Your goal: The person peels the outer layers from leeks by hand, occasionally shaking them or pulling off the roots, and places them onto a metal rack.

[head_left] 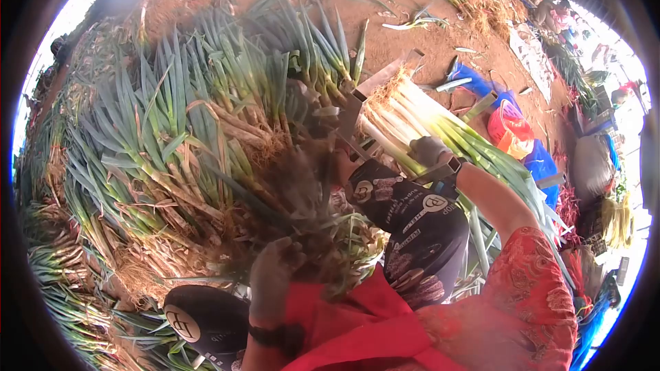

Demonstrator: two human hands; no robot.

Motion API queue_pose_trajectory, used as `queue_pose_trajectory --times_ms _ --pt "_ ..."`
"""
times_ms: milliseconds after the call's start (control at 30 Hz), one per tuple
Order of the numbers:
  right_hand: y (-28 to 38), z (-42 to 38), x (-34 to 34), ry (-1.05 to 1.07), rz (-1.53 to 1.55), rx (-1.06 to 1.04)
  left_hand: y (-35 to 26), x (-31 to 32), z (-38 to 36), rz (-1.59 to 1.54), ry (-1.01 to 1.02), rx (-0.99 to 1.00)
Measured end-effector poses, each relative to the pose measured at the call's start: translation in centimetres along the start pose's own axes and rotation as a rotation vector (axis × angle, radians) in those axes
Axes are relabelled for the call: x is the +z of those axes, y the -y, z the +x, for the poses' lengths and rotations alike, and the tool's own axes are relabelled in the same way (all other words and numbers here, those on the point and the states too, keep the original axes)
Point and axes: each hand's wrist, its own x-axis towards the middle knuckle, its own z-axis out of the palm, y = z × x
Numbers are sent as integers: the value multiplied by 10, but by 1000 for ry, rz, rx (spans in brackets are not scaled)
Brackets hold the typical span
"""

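Observation:
My right hand (430, 151), in a grey glove, is closed on a leek at the near side of a bundle of leeks (412, 113). The bundle lies in a metal frame (354, 106), its pale roots at the far left end and its green leaves running down to the right. My left hand (271, 275), also gloved, is low in front of my red apron (337, 309), its fingers smeared by motion. A dark blurred clump (295, 185) is just above it, close to a large heap of leeks (158, 165).
Bare brown soil (344, 0) lies beyond the heap. To the right are blue plastic (474, 81), a red and orange net (510, 127) and a pale sack (592, 165). Loose leaves (416, 22) are scattered on the ground. My patterned knee (405, 199) is beside the frame.

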Motion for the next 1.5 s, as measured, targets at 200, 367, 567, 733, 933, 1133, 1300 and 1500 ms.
queue_pose_trajectory --times_ms 200,367,567,733,933,1133,1300,1500 --pt "-13 -13 -20 23 8 141 7 -2 1 119 -25 127" --pt "-39 -79 -71 -360 142 159 -4 17 -14 483 -19 362" --pt "72 -181 -157 -381 544 -123 -21 59 -60 1021 -22 1124" --pt "184 -215 -152 -298 505 -430 -56 81 -93 1549 133 1740" --pt "269 -210 -119 -128 465 -630 -58 26 -97 1583 -58 1634" --pt "309 -211 -102 -372 181 -640 -58 -21 -90 1404 -253 1564" --pt "348 -211 -98 -466 -106 -668 -64 -45 -94 1414 -405 1009" --pt "365 -207 -87 -302 -188 -626 -85 -79 -108 1427 -158 808"
